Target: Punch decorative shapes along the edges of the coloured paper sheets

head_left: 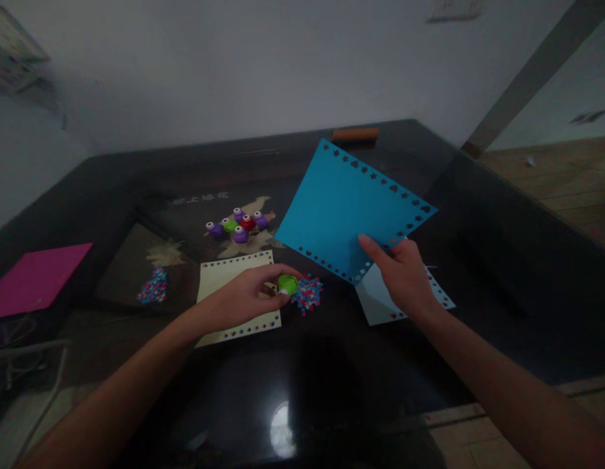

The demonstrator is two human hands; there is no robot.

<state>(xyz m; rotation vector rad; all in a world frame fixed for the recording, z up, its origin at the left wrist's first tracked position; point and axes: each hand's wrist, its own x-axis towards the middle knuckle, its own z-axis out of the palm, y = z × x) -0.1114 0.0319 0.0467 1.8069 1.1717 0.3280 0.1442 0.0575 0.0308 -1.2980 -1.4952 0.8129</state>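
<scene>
My right hand [404, 273] pinches the near corner of a blue paper sheet [341, 208] and holds it tilted above the dark table [478, 260]. Punched shapes run along the sheet's edges. My left hand [248, 296] is closed around a small green paper punch [287, 284], which rests beside a pile of coloured paper bits [308, 292]. Under my left hand lies a cream sheet [234, 286] with punched borders. A pale blue sheet [385, 303] lies under my right hand.
A cluster of several purple, green and red punches [238, 227] sits behind the cream sheet. A second pile of paper bits [154, 286] lies to the left. A magenta sheet [36, 279] rests at the table's left edge. An orange object [355, 134] lies at the far edge.
</scene>
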